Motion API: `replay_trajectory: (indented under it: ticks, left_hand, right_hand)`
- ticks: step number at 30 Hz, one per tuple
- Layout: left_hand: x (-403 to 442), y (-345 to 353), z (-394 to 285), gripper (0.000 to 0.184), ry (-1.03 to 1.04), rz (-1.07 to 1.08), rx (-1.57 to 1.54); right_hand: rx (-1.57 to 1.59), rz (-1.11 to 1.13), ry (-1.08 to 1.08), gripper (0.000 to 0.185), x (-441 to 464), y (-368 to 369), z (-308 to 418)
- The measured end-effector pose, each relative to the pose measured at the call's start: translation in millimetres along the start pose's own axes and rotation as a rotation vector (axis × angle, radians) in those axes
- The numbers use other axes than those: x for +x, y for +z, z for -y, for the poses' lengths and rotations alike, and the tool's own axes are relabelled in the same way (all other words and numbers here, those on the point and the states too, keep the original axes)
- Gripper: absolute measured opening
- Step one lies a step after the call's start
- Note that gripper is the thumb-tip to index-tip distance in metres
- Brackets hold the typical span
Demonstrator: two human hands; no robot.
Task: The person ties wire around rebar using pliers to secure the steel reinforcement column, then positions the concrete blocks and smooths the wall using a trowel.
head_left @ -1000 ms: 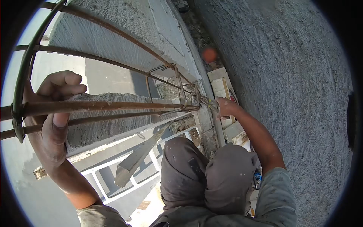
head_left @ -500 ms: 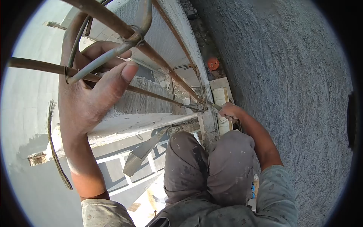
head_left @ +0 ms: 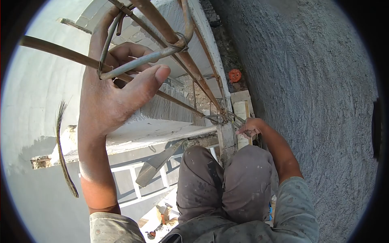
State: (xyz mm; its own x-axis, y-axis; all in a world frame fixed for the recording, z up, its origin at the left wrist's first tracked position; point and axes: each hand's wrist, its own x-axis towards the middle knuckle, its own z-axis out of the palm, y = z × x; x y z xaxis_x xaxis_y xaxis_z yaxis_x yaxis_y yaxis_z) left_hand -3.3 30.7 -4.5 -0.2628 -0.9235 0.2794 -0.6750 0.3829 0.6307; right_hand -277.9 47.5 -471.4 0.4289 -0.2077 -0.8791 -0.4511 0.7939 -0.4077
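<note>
My left hand [head_left: 111, 95] is hooked round a rebar cage [head_left: 162, 52] of rusty bars and a greyer bent stirrup. Its thumb lies over the near side, and the other fingers pass behind the steel. Thin wire binds the bars at the crossings. Lower down, beside the cage's foot, my right hand [head_left: 252, 126] has a finger stretched out while the rest curl round a slim grey metal tool [head_left: 238, 117]. The tool's tip reaches the bars, its exact kind unclear. A bundle of thin wires [head_left: 61, 152] hangs left of my left forearm; what holds it is hidden.
A rough grey plastered wall [head_left: 308, 101] rises close on the right. Beneath the cage runs a pale concrete ledge [head_left: 162, 127]. Far below are a white ladder [head_left: 133, 178] and a grey board [head_left: 156, 165]. A round orange object [head_left: 234, 75] lies by the wall.
My left hand and the near end of the cage have shifted right in view. My right hand has dropped slightly, and one finger now points outward. The whole view has shifted a little too.
</note>
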Motion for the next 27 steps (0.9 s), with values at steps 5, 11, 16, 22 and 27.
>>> replay_trajectory:
  ticks: [5, 11, 16, 22, 27]
  left_hand:
    - [3, -6, 5, 0.096, 0.043, 0.065, -0.041]
    - [4, -17, 0, 0.109, 0.011, 0.080, 0.052]
    - [3, -20, 1, 0.109, 0.040, 0.068, 0.021]
    - [-1, -22, 3, 0.108, 0.038, 0.072, 0.032]
    - [0, -16, 10, 0.109, 0.113, 0.019, 0.042]
  right_hand:
    - [-1.133, -0.916, -0.525, 0.058, -16, 31, -13]
    - [-0.974, -0.971, -0.671, 0.024, 26, 22, -35]
    - [0.204, 0.013, -0.083, 0.027, -4, -1, 1]
    - [-0.616, -0.149, -0.049, 0.038, -29, 15, 36]
    - [-1.242, -0.493, -0.406, 0.043, -22, 13, 21]
